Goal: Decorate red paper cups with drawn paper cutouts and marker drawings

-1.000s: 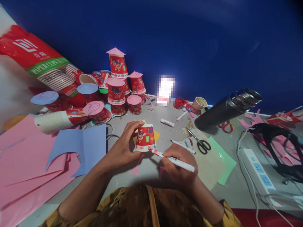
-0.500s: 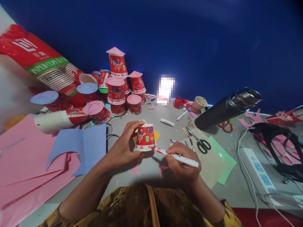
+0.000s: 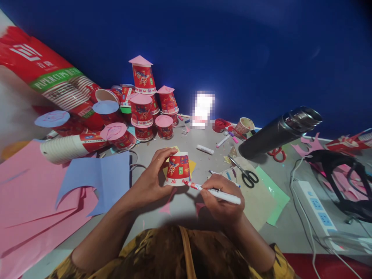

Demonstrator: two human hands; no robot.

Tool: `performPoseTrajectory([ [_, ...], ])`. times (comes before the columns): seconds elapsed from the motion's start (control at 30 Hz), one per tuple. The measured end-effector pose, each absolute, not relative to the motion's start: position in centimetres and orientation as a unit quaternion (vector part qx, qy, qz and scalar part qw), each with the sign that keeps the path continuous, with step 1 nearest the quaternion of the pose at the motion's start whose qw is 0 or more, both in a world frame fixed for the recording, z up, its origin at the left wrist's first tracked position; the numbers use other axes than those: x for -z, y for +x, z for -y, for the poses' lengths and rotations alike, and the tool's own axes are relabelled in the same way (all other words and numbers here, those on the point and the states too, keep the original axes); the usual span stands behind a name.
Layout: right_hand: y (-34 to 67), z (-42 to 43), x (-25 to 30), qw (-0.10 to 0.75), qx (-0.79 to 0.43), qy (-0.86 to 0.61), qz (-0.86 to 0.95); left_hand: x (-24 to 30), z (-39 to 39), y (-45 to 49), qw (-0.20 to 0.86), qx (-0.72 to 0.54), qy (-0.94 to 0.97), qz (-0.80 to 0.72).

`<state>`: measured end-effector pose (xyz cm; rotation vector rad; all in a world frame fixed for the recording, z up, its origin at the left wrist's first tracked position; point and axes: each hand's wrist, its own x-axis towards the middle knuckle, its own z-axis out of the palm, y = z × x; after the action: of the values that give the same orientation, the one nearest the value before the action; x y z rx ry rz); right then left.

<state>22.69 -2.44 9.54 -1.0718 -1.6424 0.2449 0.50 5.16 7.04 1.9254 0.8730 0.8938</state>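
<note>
An upside-down red paper cup (image 3: 178, 169) stands on the grey table (image 3: 186, 211), over a yellow paper scrap. My left hand (image 3: 151, 179) is wrapped round the cup's left side, fingers over its top. My right hand (image 3: 223, 197) is closed on a white marker (image 3: 216, 192), whose tip touches the table at the cup's lower right rim. Pink paper bits (image 3: 167, 207) lie just in front of the cup.
Stacked red cups with pink paper lids (image 3: 145, 104) and sleeves of cups (image 3: 69, 145) fill the back left. Blue paper (image 3: 99, 176) and pink paper (image 3: 31, 201) lie left. Scissors (image 3: 245, 172), a black flask (image 3: 276, 133), a glue stick (image 3: 205, 149), a power strip (image 3: 315, 211) and cables sit right.
My right hand has swung the marker round the cup's lower right rim, from in front of it toward the right side. The left hand and the cup stay put.
</note>
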Motion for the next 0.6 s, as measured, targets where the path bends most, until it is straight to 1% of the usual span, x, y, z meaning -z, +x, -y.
performPoseTrajectory([
  [0.2, 22.71, 2.43, -9.76, 0.543, -0.108, -0.467, 0.689, -7.08, -5.25, 0.48, 0.393, -0.353, 0.775, -0.348],
  [0.43, 22.49, 2.43, -9.72, 0.547, -0.113, -0.47, 0.684, -7.32, -5.14, 0.76, 0.413, -0.357, 0.761, -0.35],
  [0.6, 22.42, 2.45, -9.92, 0.541, -0.125, -0.472, 0.684, -7.42, -5.08, 0.84, 0.409, -0.356, 0.762, -0.354],
])
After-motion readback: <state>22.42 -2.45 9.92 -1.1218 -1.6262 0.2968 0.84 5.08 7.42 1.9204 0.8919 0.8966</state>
